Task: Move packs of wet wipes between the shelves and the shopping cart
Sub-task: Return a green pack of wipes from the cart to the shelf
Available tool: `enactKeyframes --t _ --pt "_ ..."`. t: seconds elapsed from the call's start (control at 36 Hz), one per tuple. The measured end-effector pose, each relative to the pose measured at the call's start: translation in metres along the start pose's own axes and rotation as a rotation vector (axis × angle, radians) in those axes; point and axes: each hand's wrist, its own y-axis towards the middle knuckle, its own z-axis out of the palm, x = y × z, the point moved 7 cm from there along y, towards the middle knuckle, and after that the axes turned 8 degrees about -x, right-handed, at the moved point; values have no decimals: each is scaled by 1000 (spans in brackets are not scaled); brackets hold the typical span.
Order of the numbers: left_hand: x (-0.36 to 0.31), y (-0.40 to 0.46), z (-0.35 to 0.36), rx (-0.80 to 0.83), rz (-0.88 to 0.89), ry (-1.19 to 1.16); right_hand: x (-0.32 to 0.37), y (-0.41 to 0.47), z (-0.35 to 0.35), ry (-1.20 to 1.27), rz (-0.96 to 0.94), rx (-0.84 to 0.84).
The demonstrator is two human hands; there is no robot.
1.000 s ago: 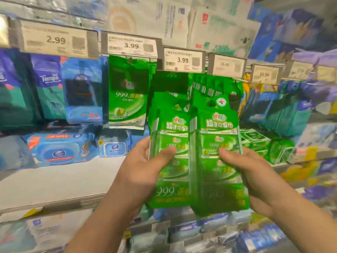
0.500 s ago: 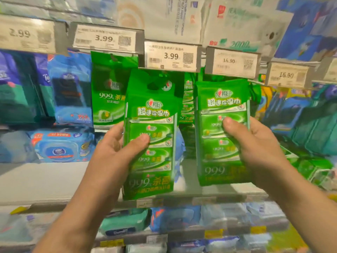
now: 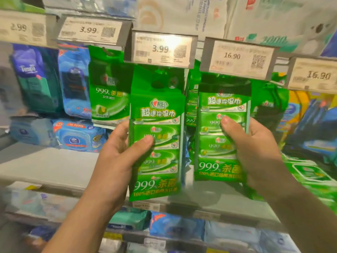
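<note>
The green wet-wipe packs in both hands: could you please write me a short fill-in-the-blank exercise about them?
1. The left hand grips a green plastic wipe pack under the price tag reading ____.
2. The right hand grips another green pack below the tag reading ____.
3. The packs' large bottom numerals read ____.

Missing: 3.99; 16.90; 999

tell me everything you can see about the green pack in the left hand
The left green wipes pack is a tall glossy plastic multipack, white lettering over stacked mini packs, with a dark hang hole at its top. It is held upright before the shelf, just under the 3.99 price tag. The left hand grips it, thumb across the front, fingers behind its left edge.
</note>
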Motion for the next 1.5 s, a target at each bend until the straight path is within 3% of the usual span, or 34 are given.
enactKeyframes --t 0.25,0.44,0.72,0.86,1.08,1.5 --pt "6 0 5 5 21 -43 -39 -13 3 -104 -31 7" --pt "7 1 10 30 2 -96 -59 -10 0 -214 41 -183" --pt "9 5 10 59 -28 -64 -74 26 17 -50 209 -336" --pt "8 5 9 73 -27 -58 -73 44 18 -89 281 -371" --pt "6 8 6 78 -24 -44 -79 56 13 -167 233 -457" --pt "10 10 8 102 -30 -55 -102 70 15 -217 325 -404"
